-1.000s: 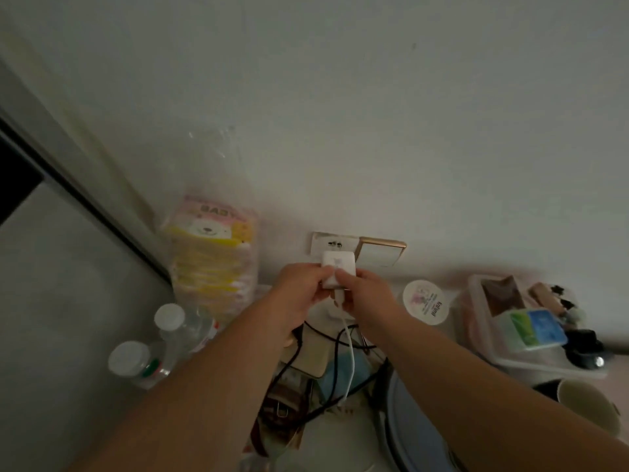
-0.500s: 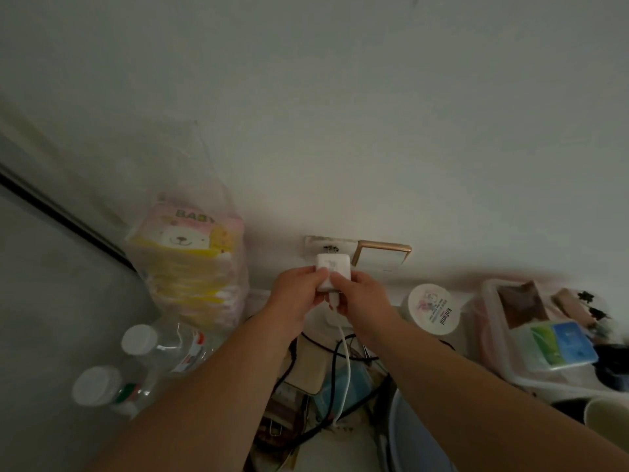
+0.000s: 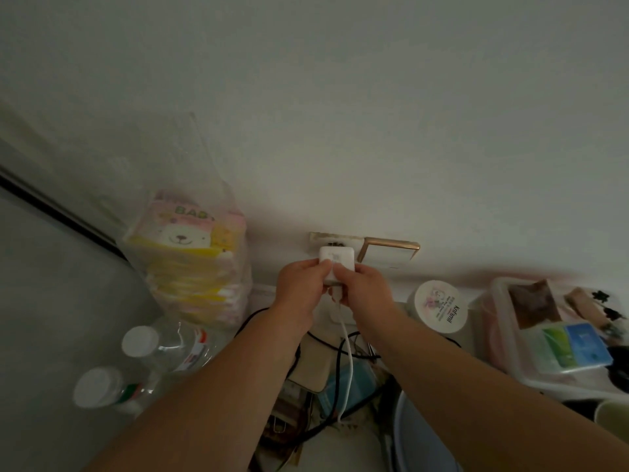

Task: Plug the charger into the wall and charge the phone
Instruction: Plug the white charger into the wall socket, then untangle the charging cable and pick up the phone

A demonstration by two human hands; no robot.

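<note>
Charger (image 3: 336, 258) risen nearer outlet (image 3: 332, 240) — pinched between left hand (image 3: 303, 284), right hand (image 3: 362, 287)

Two bare forearms and hands (image 3: 335, 287), no sleeves, rings or watch

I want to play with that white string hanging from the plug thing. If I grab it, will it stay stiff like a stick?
Probably not. The white cable droops in a curve below the charger, so it likely bends and flops. It looks thin, so probably light. It runs among black cords, so pulling might snag it.
</note>
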